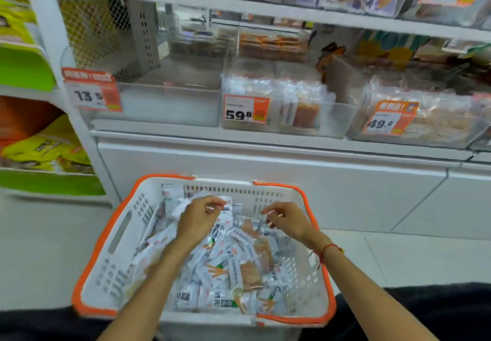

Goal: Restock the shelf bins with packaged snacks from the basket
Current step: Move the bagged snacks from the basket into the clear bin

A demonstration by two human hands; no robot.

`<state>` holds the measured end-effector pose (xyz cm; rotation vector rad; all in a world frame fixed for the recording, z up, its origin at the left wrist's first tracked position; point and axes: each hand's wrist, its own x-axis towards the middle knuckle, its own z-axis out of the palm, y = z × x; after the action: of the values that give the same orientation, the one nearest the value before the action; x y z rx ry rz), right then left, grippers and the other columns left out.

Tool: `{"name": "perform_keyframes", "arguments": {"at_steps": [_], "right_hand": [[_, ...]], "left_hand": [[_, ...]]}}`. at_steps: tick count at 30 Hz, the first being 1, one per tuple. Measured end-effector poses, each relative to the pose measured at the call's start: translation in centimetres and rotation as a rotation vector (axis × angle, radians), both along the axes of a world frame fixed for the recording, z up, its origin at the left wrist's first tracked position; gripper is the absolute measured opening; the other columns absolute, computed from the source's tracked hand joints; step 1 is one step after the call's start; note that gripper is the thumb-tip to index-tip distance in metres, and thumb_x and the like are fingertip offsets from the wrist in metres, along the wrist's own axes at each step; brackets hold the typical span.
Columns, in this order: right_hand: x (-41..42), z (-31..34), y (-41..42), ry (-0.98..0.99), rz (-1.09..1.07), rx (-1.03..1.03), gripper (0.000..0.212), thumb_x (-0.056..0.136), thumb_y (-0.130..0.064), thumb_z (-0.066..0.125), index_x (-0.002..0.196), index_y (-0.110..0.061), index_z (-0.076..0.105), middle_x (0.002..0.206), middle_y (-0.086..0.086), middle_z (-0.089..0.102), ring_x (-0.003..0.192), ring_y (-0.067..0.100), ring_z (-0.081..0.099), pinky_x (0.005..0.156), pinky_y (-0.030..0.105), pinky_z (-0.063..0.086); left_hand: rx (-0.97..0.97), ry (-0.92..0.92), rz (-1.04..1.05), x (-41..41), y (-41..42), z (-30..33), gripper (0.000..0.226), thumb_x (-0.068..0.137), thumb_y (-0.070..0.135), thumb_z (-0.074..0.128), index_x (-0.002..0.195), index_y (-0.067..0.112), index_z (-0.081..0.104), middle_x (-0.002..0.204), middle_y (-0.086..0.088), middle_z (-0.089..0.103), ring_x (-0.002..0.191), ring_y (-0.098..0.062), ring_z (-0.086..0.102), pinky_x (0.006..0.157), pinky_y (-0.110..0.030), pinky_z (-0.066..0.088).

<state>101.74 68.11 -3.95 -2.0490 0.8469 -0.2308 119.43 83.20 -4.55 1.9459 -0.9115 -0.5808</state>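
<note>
Hovering hands (198, 217) (285, 219) above basket's (106, 234) snack packets (225, 261)

The white shelf (265, 138) is loaded with three clear bins set side by side. The left bin (159, 101), tagged 13.5, is seen without contents. The middle bin (337, 122), tagged 59.8, and the right bin (414, 138), tagged 49.8, are filled with wrapped snacks. The white basket (114, 247) with an orange rim is positioned on the pale floor (39, 247).
</note>
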Motion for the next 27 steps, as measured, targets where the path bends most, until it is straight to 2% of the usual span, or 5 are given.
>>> {"name": "perform_keyframes", "arguments": {"at_steps": [9,16,19,20,27], "right_hand": [[2.2,-10.5,2.7,0.646,0.231,0.062,0.056,0.095,-0.030,0.054,0.141,-0.003,0.037,0.146,0.014,0.037,0.133,0.029,0.039,0.105,0.032,0.033],[1.4,-15.6,3.8,0.597,-0.038,0.152,0.026,0.075,-0.013,0.063,0.062,-0.017,0.040,0.060,-0.002,0.043,0.057,0.012,0.042,0.053,0.021,0.041],[0.7,-15.6,3.3,0.494,-0.216,0.262,0.029,0.070,-0.015,0.079,0.065,-0.014,0.051,0.064,0.001,0.051,0.059,0.011,0.048,0.050,0.015,0.039],[0.5,-15.5,3.2,0.459,-0.247,0.306,0.029,0.068,-0.015,0.082,0.065,-0.012,0.053,0.064,0.002,0.054,0.060,0.012,0.049,0.050,0.014,0.040],[2.5,-13.4,3.0,0.176,-0.272,0.440,0.028,0.078,-0.016,0.077,0.097,-0.005,0.060,0.076,0.001,0.061,0.072,0.016,0.057,0.049,0.010,0.042]], "left_hand": [[0.523,0.104,-0.262,-1.2,0.8,-10.8,0.026,0.092,0.013,0.052,0.112,0.025,0.063,0.118,0.003,0.061,0.096,-0.013,0.060,0.077,-0.026,0.049],[0.744,0.182,-0.093,-5.1,-1.8,-13.5,0.080,0.088,0.022,0.065,0.145,-0.005,0.016,0.135,-0.016,0.050,0.120,-0.029,0.053,0.088,-0.032,0.045],[0.633,0.157,-0.035,-5.4,-1.4,-14.0,0.006,0.086,0.013,0.063,0.087,0.013,0.057,0.094,-0.012,0.065,0.090,-0.024,0.063,0.084,-0.034,0.051],[0.588,0.152,-0.039,-5.2,-1.2,-14.5,0.018,0.085,0.012,0.062,0.071,0.017,0.051,0.082,-0.007,0.062,0.081,-0.022,0.062,0.085,-0.036,0.052],[0.322,-0.066,0.261,-0.8,3.1,-11.5,0.030,0.090,0.012,0.060,0.117,0.024,0.062,0.118,0.007,0.064,0.089,-0.011,0.063,0.071,-0.026,0.051]]}}
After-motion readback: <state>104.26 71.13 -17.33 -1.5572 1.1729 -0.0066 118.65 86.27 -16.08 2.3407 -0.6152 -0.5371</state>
